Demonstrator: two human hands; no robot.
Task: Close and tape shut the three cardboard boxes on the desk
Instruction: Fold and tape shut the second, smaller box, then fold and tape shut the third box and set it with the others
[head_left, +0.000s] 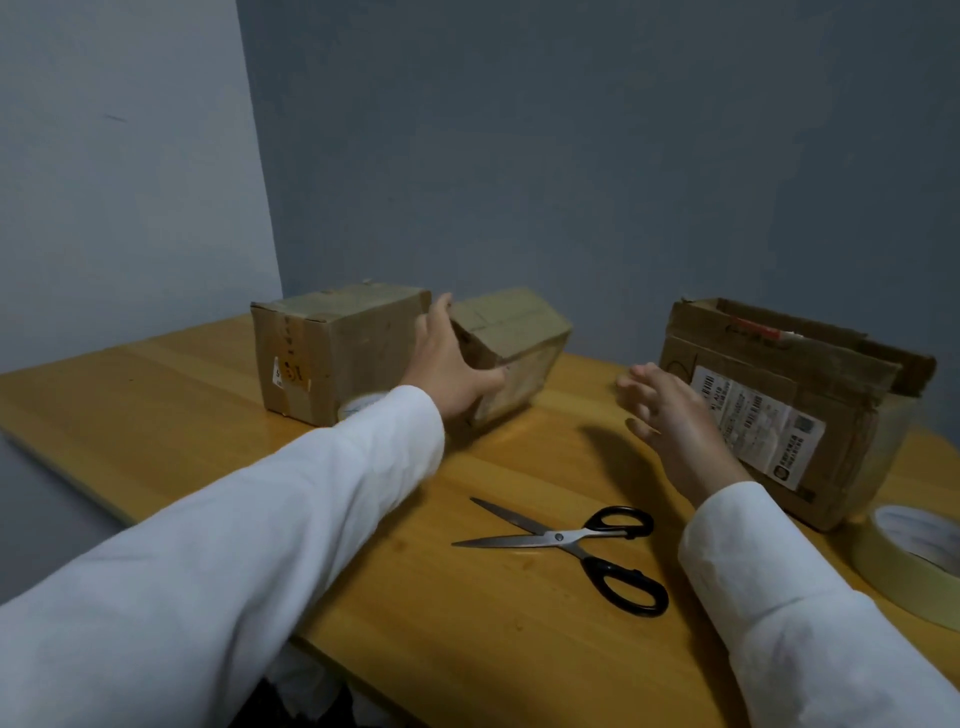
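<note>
Three cardboard boxes stand on the desk (208, 405), recorded from the single head view. The left box (332, 348) sits far left, flaps down, old tape across its top, long axis running left to right; a tape roll (358, 408) shows partly at its near base, mostly hidden by the sleeve. The middle box (511, 351) stands just beside it, turned at an angle, one corner pointing towards the viewer, top flaps folded flat. The left hand (452, 364) lies against its left side, fingers straight and spread, thumb on the near face; contact appears a flat press, probably to steady or draw the box in. The right hand (670, 415) hovers apart from it, fingers relaxed, holding nothing, apparently reaching for the opposite side. The right box (789, 410) stands far right, shipping label facing near, flaps raised; plainly unsealed. Scissors (571, 545) lie near centre, blades apart, tips pointing left. A second tape roll (914, 561) rests flat at the near right edge.
</note>
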